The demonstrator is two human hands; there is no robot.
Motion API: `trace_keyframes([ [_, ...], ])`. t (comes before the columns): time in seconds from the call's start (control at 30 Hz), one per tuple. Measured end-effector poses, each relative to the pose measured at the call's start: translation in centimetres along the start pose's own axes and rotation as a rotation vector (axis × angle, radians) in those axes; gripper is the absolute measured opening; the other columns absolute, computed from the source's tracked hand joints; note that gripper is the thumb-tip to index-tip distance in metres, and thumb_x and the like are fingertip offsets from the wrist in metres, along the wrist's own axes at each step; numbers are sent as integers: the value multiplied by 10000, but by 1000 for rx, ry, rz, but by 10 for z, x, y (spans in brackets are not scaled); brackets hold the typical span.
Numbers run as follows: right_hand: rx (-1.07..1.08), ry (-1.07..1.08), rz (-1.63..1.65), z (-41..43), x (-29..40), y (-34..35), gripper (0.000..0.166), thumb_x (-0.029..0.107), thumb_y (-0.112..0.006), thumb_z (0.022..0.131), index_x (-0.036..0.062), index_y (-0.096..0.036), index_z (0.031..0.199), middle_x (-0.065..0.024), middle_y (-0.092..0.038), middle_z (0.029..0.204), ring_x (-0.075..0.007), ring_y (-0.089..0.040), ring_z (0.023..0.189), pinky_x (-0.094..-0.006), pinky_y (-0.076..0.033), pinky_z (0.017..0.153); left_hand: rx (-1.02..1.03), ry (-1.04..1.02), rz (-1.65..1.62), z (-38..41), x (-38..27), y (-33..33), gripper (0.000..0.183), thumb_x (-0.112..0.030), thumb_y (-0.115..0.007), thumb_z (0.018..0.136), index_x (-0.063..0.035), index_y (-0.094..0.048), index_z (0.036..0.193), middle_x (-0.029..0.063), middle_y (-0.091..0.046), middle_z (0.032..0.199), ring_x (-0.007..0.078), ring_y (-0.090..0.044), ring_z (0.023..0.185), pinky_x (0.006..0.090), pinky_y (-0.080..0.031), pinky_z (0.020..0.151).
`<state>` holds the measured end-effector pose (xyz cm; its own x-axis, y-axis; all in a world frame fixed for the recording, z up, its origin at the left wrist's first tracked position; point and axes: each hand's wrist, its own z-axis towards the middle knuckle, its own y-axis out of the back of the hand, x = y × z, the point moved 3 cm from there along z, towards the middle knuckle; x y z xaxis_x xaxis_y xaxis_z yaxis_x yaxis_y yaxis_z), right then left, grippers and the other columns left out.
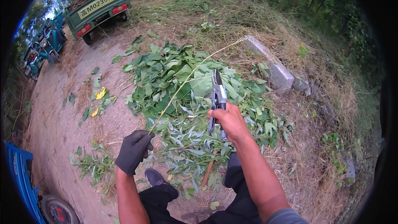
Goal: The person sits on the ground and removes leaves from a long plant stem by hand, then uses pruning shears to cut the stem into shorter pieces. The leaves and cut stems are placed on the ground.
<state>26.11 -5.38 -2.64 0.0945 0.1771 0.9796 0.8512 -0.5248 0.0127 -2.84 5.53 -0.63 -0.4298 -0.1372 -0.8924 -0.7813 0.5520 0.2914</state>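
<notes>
My left hand (133,151), in a dark glove, grips the lower end of a long thin branch (183,84). Stripped of most leaves, the branch slants up and away to the right, reaching toward a stone block. In my bare right hand (231,121) is a pair of pruning shears (219,96), blades pointing away from me. The blades lie close to the branch's thin side shoot, though I cannot tell whether they touch it. Below both hands spreads a heap of cut green leaves (164,74), with narrow willow-like leaves (186,143) on the near side.
A green cargo vehicle (102,9) loaded with sticks stands at the far left, with blue-green three-wheelers (49,42) beyond it. A blue vehicle (21,168) is at the near left. Right of the heap lies a long stone block (270,63). A wooden handle (209,169) rests between my feet.
</notes>
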Motion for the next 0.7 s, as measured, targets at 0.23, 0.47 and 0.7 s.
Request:
trace_keyframes([
  [0.23,-34,-9,116,-8,8,-6,198,113,-645,854,-20,-543,961,-57,-581,735,-135,-569,616,-282,-472,541,-13,37,-26,1,4,-3,209,-246,-650,929,-64,-703,1016,16,-631,685,65,-509,491,220,-380,426],
  [0.47,-8,11,36,-13,18,-10,201,112,-641,867,-27,-532,962,-50,-562,719,-133,-563,601,-304,-499,528,-57,8,15,0,-3,-7,233,-256,-638,941,-55,-698,1042,13,-641,703,56,-508,481,214,-379,415],
  [0.7,67,-21,132,-10,9,-9,244,107,-653,863,-48,-539,1012,-93,-605,848,-194,-650,726,-349,-567,632,-73,25,23,1,-2,-4,236,-257,-644,940,-49,-695,1039,17,-639,702,64,-520,491,223,-393,426],
])
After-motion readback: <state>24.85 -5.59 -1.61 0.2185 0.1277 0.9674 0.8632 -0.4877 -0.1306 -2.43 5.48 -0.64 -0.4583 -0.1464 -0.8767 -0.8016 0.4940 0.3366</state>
